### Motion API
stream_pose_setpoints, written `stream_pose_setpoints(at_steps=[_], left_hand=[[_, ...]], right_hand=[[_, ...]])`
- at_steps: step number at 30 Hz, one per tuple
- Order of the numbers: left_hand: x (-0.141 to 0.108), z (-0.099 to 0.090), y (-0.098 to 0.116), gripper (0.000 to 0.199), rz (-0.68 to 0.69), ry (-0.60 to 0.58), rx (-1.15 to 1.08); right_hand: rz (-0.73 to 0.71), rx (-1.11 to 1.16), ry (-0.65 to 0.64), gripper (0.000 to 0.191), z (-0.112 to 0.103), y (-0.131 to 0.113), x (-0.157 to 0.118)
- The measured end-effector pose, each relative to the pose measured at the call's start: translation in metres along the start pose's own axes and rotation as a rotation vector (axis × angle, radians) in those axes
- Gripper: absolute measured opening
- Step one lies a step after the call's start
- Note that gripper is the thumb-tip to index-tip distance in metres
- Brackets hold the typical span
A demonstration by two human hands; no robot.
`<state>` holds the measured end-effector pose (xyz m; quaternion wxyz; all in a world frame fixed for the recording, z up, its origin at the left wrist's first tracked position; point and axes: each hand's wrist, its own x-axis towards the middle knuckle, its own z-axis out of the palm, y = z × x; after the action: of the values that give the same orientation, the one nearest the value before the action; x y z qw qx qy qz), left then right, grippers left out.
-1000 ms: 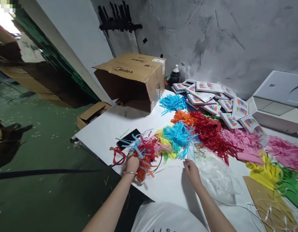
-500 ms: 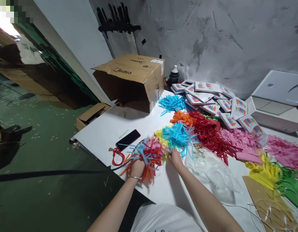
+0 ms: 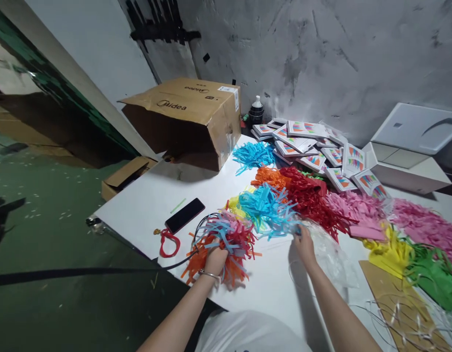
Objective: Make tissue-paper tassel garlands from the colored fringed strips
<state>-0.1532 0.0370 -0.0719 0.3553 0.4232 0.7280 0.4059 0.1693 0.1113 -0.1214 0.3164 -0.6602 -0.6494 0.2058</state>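
My left hand is closed around a bunch of paper tassels in orange, red, pink and pale blue; the strips hide most of the fingers. To the right, my right hand pinches at the right end of a bright blue tassel, beside a clear plastic bag. Yellow tassel strips show between the bunch and the blue tassel. A black cord runs along the bunch's left side.
A phone and a red cord loop lie on the left. Behind are a large cardboard box, piled printed packs and a white case. Red, pink, yellow and green tassels spread rightward.
My right hand has moved right, away from the multicoloured bunch, to the blue tassel's right end. My left hand stays on the bunch. The camera view has shifted slightly right.
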Motion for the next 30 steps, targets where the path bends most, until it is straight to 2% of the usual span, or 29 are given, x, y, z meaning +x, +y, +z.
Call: stream_pose_setpoints(at_steps=[3,7,11,14,18,22,25,27,30], left_hand=[[0.001,0.007,0.003,0.023,0.043,-0.057,-0.057],[0.0,0.016,0.001,0.024,0.043,-0.089,-0.074],[-0.005,0.021,-0.005,0.029,0.022,-0.091,-0.05],[-0.009,0.024,-0.007,0.033,0.01,-0.117,-0.043],[-0.012,0.029,-0.007,0.032,0.02,-0.146,-0.017],[-0.012,0.035,-0.007,0.034,0.05,-0.164,-0.001],[-0.015,0.04,-0.003,0.04,0.094,-0.19,-0.01],[-0.019,0.043,0.003,0.042,0.135,-0.212,-0.029],[-0.03,0.049,0.017,0.043,0.181,-0.272,-0.042]], right_hand=[[0.013,-0.041,0.048,0.05,-0.024,0.025,0.008],[0.04,-0.095,0.09,0.05,-0.042,0.044,0.011],[0.066,-0.152,0.119,0.051,-0.057,0.053,0.008],[0.062,-0.189,0.101,0.049,-0.066,0.05,0.001],[0.058,-0.247,0.079,0.045,-0.067,0.03,-0.005],[0.013,-0.267,0.037,0.049,-0.054,-0.002,0.007],[0.012,-0.254,-0.142,0.054,-0.036,-0.025,0.021],[0.016,-0.231,-0.28,0.042,-0.022,-0.04,0.022],[-0.064,-0.156,-0.446,0.023,-0.001,-0.063,0.004]])
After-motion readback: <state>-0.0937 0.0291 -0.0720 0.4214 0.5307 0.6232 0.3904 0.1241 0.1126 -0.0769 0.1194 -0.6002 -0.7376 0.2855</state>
